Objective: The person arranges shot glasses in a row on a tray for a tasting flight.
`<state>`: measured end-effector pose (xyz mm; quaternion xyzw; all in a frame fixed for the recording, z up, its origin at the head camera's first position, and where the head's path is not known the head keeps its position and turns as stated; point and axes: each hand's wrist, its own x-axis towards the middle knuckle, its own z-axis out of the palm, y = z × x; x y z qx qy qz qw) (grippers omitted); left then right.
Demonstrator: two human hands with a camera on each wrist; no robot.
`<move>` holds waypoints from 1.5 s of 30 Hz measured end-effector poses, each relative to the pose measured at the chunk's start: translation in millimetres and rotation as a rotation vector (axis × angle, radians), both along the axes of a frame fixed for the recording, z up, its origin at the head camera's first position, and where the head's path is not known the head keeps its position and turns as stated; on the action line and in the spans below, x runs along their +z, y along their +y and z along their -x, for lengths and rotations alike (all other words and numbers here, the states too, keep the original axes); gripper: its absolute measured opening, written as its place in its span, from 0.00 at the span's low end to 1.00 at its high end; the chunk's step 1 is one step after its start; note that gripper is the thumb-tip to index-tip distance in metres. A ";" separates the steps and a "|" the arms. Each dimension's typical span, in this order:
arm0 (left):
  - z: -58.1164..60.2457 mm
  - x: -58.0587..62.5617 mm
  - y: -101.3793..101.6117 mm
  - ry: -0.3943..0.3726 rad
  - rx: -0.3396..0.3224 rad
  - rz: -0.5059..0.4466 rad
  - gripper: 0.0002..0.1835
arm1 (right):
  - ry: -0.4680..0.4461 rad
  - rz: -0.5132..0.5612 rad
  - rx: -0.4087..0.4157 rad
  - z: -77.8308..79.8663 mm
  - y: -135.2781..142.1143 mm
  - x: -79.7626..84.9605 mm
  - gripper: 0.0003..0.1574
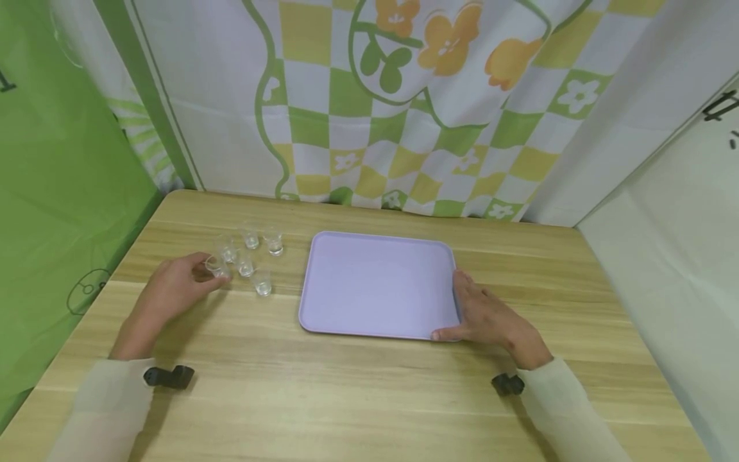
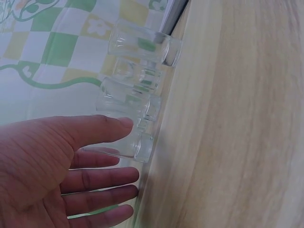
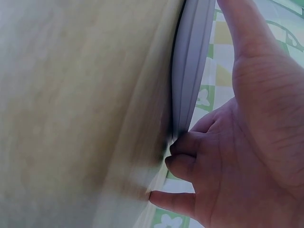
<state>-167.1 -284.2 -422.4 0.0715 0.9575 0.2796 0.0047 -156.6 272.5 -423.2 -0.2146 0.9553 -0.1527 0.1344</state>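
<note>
Several small clear shot glasses (image 1: 245,263) stand upright in a cluster on the left of the table. My left hand (image 1: 176,285) is at the leftmost shot glass (image 2: 144,147), thumb on one side and index finger on the other. The other left fingers (image 2: 104,180) extend loosely, holding nothing. A lilac rectangular tray (image 1: 378,285) lies flat in the middle, with nothing on it. At its near right corner, my right hand (image 1: 485,314) holds the rim, thumb along the front edge and fingers along the right side. Those fingers (image 3: 183,164) meet the tray's edge near the tabletop.
The wooden table (image 1: 358,398) reaches back to a patterned curtain (image 1: 369,122). A green cloth (image 1: 58,192) hangs at the left, and a white sheet (image 1: 681,212) borders the right side. Black mounts (image 1: 173,377) sit at both wrists.
</note>
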 end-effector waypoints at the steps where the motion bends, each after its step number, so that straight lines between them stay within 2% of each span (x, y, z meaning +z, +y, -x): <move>1: 0.2 -0.3 -0.1 0.003 -0.002 0.001 0.34 | -0.001 0.000 -0.001 -0.1 0.1 -0.1 0.89; 15: 1.1 -1.4 -1.4 0.025 -0.003 0.003 0.23 | -0.009 -0.020 -0.005 0.2 2.2 -2.1 0.88; 39: -4.4 4.4 -0.1 0.034 0.010 0.000 0.22 | -0.050 0.034 -0.022 -2.6 3.3 -2.9 0.88; 45: -4.2 10.8 2.9 0.051 0.019 -0.003 0.22 | -0.060 0.042 -0.024 -1.7 4.3 -2.3 0.87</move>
